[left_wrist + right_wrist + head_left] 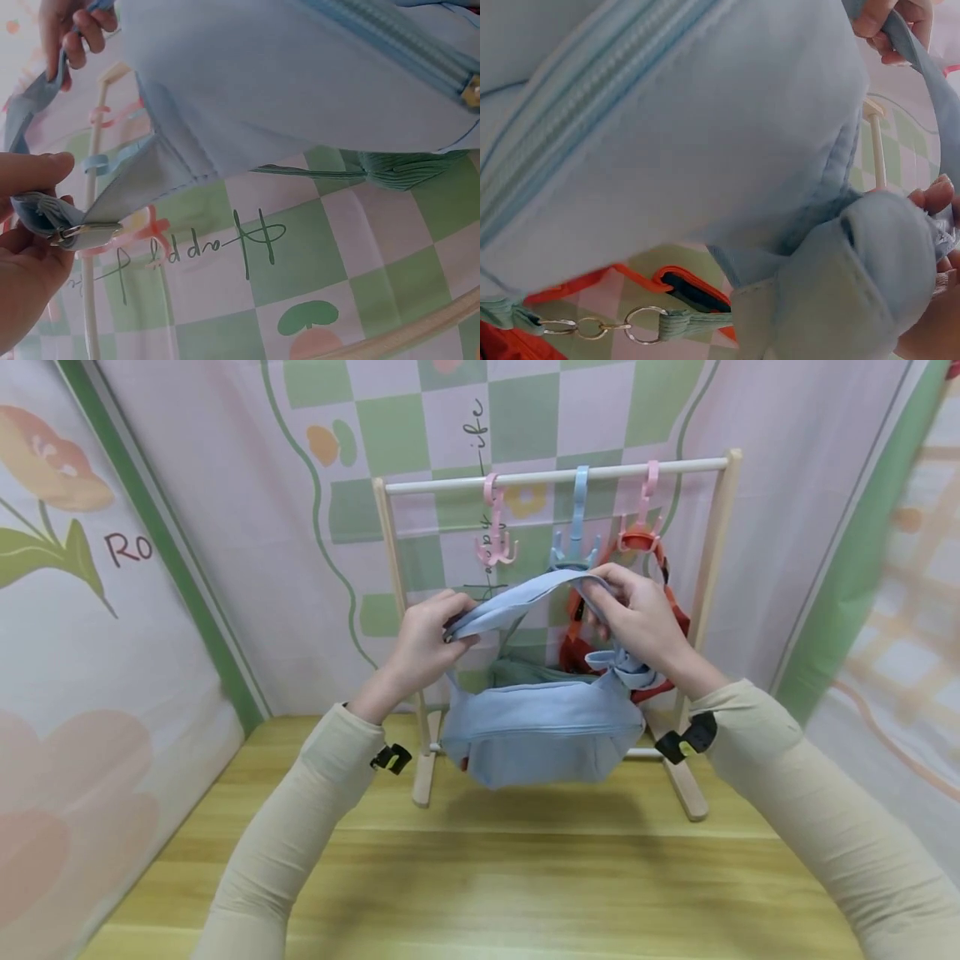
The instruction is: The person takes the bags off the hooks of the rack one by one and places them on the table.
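Observation:
A light blue shoulder bag point(547, 727) hangs by its strap point(517, 597) from both hands, in front of a small rack. My left hand point(431, 639) pinches the strap's left part; the left wrist view shows a metal buckle point(94, 231) beside those fingers. Higher and to the right, my right hand point(641, 618) grips the strap between thumb and fingers. Below it, a knotted bunch of strap point(840, 292) sits at the bag's right end. A zipper point(592, 97) runs along the bag, which hangs above the wooden table point(480, 893).
Three hooks hang on the rack's white bar point(442, 485): a left pink hook point(495, 539), a blue hook point(577, 518) and a right pink hook point(648, 493). Behind the blue bag are a green bag point(525, 672) and a red bag with orange straps point(576, 656). Printed curtains surround the table.

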Tool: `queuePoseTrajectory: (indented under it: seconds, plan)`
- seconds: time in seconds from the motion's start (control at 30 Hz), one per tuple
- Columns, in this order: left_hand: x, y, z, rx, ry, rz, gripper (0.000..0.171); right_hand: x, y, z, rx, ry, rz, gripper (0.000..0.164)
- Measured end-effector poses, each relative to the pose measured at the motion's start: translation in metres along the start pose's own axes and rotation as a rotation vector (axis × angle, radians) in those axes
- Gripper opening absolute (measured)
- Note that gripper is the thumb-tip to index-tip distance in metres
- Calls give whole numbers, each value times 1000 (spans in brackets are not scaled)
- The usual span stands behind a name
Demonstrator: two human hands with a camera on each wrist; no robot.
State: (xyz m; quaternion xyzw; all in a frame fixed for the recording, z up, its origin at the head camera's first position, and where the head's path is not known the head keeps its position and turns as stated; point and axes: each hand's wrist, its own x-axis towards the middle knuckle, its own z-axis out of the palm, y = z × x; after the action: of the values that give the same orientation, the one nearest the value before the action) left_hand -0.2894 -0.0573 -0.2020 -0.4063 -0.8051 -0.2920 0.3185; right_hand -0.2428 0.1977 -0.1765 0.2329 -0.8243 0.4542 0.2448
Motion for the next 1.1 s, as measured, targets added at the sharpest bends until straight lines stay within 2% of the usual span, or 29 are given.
queuePoseTrajectory:
  seconds: [0.17,0.3,0.47,0.63,0.93,1.0,1.1]
  plan:
    - [-3,-2,-1,-24,88,46,11,-4,3,-1,4,-39,14,18]
    - [-4,-3,-2,-46,122,56,10,-3,12,-2,12,-64,31,21]
    - [-6,-3,-4,-66,137,42,11,0,27,-2,24,-116,58,29]
    - [-8,-4,-6,-98,158,39,12,-2,31,-2,35,-160,52,36]
    - [-12,-7,-11,-166,149,-11,16,-7,33,-4,80,-237,70,36]
    - [-13,-6,-13,-175,148,-19,15,-7,34,-5,96,-266,65,35]
    - [-15,5,-19,-194,142,-33,12,-8,36,-6,118,-306,54,33]
